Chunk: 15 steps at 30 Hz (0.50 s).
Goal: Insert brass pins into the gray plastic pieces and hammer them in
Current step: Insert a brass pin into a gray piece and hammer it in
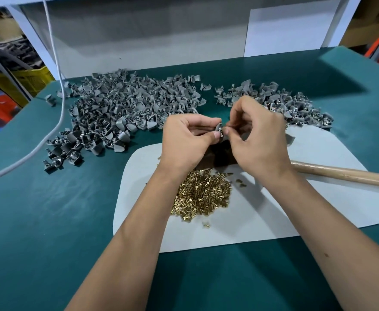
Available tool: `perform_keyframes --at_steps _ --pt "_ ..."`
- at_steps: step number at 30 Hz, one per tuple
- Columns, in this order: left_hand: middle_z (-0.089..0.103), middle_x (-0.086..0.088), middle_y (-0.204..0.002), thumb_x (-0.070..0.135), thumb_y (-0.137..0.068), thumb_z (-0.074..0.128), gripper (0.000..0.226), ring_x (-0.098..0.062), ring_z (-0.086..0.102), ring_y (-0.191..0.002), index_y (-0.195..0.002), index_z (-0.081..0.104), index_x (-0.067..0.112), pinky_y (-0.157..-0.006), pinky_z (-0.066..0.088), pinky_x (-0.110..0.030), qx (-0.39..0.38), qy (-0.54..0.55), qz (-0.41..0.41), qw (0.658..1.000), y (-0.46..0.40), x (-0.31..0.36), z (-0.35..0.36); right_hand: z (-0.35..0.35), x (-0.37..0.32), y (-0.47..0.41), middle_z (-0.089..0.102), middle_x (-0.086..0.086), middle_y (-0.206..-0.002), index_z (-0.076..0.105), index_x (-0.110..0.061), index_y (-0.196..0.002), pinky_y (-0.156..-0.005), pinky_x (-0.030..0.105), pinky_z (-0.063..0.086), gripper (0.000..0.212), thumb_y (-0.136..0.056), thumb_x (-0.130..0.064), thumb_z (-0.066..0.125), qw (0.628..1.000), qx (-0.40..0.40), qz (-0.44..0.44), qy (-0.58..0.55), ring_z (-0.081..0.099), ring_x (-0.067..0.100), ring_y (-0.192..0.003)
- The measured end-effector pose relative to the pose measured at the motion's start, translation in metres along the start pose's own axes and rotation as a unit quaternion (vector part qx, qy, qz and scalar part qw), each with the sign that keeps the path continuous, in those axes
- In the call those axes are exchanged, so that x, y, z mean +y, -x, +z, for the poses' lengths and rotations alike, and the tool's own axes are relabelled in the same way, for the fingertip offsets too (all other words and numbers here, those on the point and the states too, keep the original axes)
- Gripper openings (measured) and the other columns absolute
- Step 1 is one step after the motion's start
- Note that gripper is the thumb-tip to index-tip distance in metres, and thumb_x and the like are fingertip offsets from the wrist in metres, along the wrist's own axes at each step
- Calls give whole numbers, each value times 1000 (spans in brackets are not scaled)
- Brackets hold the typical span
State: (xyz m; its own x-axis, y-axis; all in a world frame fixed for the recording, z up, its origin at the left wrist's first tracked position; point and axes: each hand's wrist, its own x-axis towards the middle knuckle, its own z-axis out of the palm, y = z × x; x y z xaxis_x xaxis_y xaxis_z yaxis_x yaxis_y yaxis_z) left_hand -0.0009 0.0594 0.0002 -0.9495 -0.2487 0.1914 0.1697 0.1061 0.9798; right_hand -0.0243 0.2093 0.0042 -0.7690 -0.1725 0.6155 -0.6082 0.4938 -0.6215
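Left hand [189, 140] curled around one gray plastic piece [218, 129], thumb and forefinger clamping it above the white mat [318, 198]. Right hand [259, 140] pinched tight at the same piece, fingertips bunched as if feeding a brass pin into its hole — pin itself too small and too hidden to confirm. Both hands raised over a dark block [221, 156] on the mat, presumably the anvil for hammering.

Likely troubles from here: pin entering crooked, since pinched fingers hide the hole and leave alignment to feel; pin slipping from the fingertips and dropping among the loose brass pins [203, 195] below; piece twisting in the left grip because of its curved, smooth shell. Later, a tilted pin struck hard could bend or crack the plastic. Hammer handle [345, 175] lying just right of the right wrist — easy to knock with a forearm.

Materials: pieces matte gray moulded plastic, small scoop-like shells with a flat lug and a round hole, light and inclined to rock. Large unsorted heap [125, 111] at left, smaller heap [284, 102] at right behind the hands, some there glinting brass. Pins bright, short, headed cylinders, heaped on the mat near the wrists, apt to roll. Handle pale, smooth, round wood. Bench top [49, 221] teal, faintly textured. Gray cable [56, 122] trailing down the left side.
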Motion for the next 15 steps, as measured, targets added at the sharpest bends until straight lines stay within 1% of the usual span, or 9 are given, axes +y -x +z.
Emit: perform_keyframes --at_steps 3,4,7,9,12,15 --pt "79 -8 -88 -16 -76 78 27 -16 76 -81 -91 78 6 -80 62 -30 12 -4 1 1000 1 1 1 2 -1 1 60 -6 -69 57 -16 -77 -59 23 46 23 -76 3 70 998 14 -38 40 54 9 -64" --pt "79 -9 -89 -17 -76 77 27 -16 76 -82 -91 78 6 -82 63 -32 13 -5 2 1000 1 0 2 2 -2 2 59 -5 -68 58 -14 -75 -59 23 45 21 -75 5 68 998 14 -47 49 52 10 -63" --pt "79 -11 -90 -16 -76 77 25 -21 77 -85 -92 79 3 -86 63 -38 23 -12 6 1000 0 -1 4 3 -2 2 60 -2 -68 59 -11 -73 -61 30 46 18 -72 7 62 996 5 -62 57 54 15 -66" --pt "79 -10 -89 -16 -77 76 24 -20 77 -85 -92 79 3 -87 62 -39 27 -25 10 999 0 -2 6 3 -3 2 60 -2 -69 60 -10 -73 -62 29 46 18 -72 7 62 996 6 -63 63 53 16 -66" --pt "79 -7 -89 -15 -77 76 25 -18 77 -85 -89 80 7 -87 62 -38 25 -38 16 999 0 -3 8 4 -4 2 63 -1 -73 62 -10 -78 -65 28 49 17 -75 7 65 997 9 -49 61 57 16 -68" --pt "79 -8 -90 -14 -79 76 27 -17 77 -86 -87 78 11 -86 62 -35 18 -19 18 999 0 -3 9 0 -2 0 67 -3 -79 63 -11 -90 -70 26 56 19 -81 4 71 1000 5 -13 19 64 11 -73"
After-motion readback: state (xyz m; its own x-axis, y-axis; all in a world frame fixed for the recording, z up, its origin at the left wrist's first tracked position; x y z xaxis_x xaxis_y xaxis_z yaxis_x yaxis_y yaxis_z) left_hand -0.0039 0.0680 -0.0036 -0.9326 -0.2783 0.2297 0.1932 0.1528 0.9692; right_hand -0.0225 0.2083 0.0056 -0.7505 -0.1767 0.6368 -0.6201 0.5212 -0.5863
